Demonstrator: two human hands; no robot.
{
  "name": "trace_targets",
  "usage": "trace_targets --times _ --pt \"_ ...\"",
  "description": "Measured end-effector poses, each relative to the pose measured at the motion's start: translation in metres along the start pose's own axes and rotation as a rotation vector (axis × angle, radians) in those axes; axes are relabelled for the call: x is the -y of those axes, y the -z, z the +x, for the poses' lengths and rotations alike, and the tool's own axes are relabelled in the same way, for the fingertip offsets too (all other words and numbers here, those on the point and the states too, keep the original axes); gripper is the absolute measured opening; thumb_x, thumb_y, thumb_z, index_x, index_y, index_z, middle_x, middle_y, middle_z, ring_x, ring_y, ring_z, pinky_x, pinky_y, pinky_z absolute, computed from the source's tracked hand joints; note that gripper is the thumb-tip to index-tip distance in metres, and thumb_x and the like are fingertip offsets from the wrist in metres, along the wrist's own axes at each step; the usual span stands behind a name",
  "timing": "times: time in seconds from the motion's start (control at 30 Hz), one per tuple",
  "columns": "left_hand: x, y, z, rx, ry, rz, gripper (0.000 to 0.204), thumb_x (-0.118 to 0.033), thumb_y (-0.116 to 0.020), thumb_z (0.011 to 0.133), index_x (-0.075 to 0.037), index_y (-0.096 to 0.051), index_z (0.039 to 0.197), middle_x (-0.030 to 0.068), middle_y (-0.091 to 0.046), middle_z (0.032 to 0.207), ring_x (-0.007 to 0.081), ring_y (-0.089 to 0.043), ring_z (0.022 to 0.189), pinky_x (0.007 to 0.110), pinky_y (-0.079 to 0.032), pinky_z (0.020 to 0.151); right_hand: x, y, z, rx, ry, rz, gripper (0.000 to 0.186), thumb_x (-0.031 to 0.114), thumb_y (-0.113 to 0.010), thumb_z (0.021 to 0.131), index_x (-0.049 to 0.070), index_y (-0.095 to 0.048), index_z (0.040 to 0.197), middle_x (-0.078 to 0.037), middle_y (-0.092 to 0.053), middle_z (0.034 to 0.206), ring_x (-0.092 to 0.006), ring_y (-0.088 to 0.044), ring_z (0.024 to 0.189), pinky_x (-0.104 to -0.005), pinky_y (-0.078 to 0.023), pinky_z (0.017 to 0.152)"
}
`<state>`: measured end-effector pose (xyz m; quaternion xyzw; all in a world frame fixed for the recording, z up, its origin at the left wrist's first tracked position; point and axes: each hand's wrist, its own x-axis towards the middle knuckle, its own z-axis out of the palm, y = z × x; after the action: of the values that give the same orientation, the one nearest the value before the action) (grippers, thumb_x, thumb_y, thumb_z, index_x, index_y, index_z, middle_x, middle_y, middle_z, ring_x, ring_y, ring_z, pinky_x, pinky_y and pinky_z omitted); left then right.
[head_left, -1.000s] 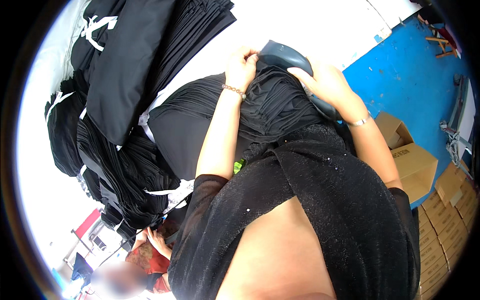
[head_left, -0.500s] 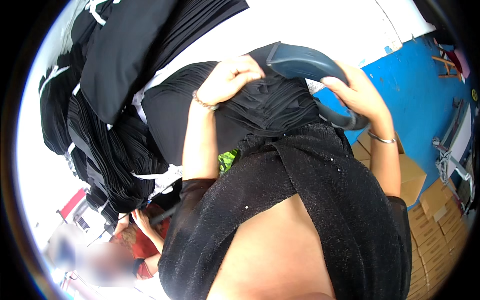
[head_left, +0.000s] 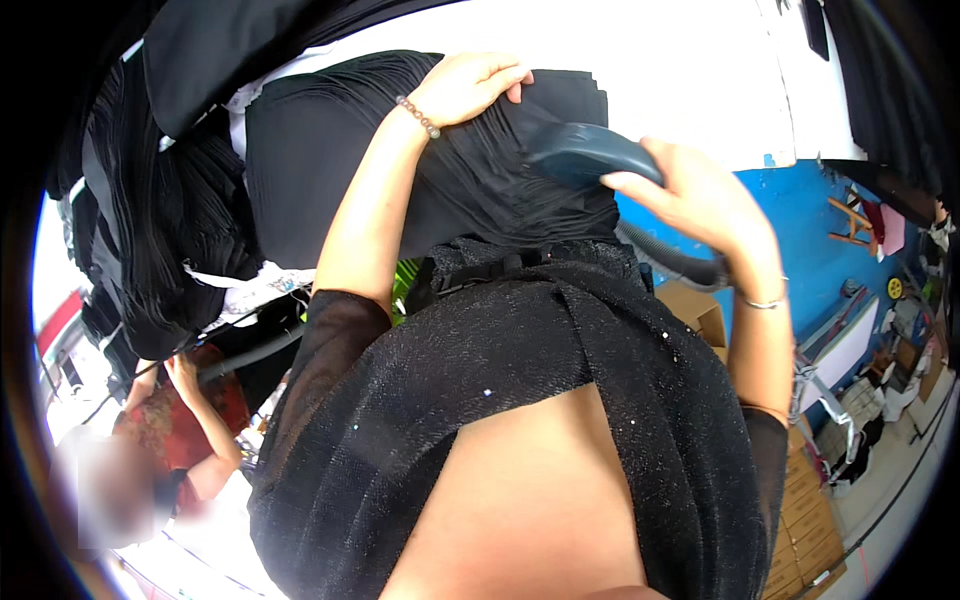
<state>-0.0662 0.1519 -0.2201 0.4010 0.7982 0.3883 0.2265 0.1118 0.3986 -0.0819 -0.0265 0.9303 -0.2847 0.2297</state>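
A thick stack of black fabric pieces [head_left: 330, 170] lies in front of me, its layers fanned and ruffled near the middle. My left hand [head_left: 470, 88] rests on the far part of the stack, fingers bent together around the upper cloth; the thumb is mostly hidden. In my right hand [head_left: 695, 190] is a dark blue-grey vacuum nozzle [head_left: 590, 152], gripped by its curved handle. Its front end touches or nearly touches the ruffled layers at the right side of the stack. A ribbed hose [head_left: 665, 255] trails below the handle.
More bundles of black fabric [head_left: 170, 220], some tied with white strips, hang and lie at the left. A white tabletop [head_left: 690, 80] extends beyond the stack. Another person's hand [head_left: 183, 378] is at the lower left. Cardboard boxes [head_left: 805, 510] stand at the lower right beside the blue floor [head_left: 740, 215].
The nozzle has come down and slightly left onto the stack, tilting flatter. My left hand has shifted toward the far edge and stretched out somewhat. The whole view has swung a little.
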Motion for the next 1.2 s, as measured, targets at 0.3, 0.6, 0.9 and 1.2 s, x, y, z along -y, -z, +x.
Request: trace_targets --times 0.3,0.6,0.9,1.2 --pt "-0.047 0.025 -0.008 0.320 0.215 0.216 0.031 -0.033 -0.063 0.098 -0.006 -0.078 0.094 0.0133 -0.073 0.081 0.0300 -0.071 0.078 0.039 -0.055 0.075 -0.015 -0.036 -0.022 -0.287 -0.422 0.351 0.055 0.051 -0.069 0.094 -0.004 -0.065 0.093 -0.026 -0.068 0.077 -0.0420 -0.071 0.075 -0.0449 -0.055 0.068" --pt "-0.020 -0.048 0.021 -0.291 -0.066 0.602 0.035 -0.034 -0.077 0.087 -0.004 -0.072 0.104 0.0145 -0.069 0.105 0.0339 -0.066 0.102 0.043 -0.052 0.090 -0.027 -0.066 0.011 -0.403 -0.379 0.134 0.061 0.054 -0.069 0.094 -0.007 -0.066 0.091 -0.029 -0.068 0.078 -0.0457 -0.070 0.078 -0.0479 -0.055 0.070" --pt "-0.008 -0.060 0.054 -0.152 0.261 -0.056 0.019 -0.016 -0.073 0.093 -0.004 -0.077 0.106 0.0103 -0.071 0.104 0.0214 -0.070 0.097 0.032 -0.053 0.090 -0.053 -0.073 0.026 -0.553 -0.265 0.413 0.055 0.048 -0.067 0.098 -0.007 -0.068 0.102 -0.018 -0.064 0.070 -0.0293 -0.066 0.062 -0.0412 -0.054 0.062" --pt "-0.010 -0.062 0.045 -0.149 0.180 -0.275 0.011 -0.007 -0.065 0.099 0.000 -0.072 0.103 0.0057 -0.070 0.100 0.0140 -0.066 0.096 0.028 -0.052 0.091 -0.046 -0.067 0.026 -0.546 -0.310 0.924 0.041 0.039 -0.065 0.102 -0.001 -0.061 0.095 -0.002 -0.055 0.062 -0.0105 -0.054 0.047 -0.0281 -0.045 0.045"
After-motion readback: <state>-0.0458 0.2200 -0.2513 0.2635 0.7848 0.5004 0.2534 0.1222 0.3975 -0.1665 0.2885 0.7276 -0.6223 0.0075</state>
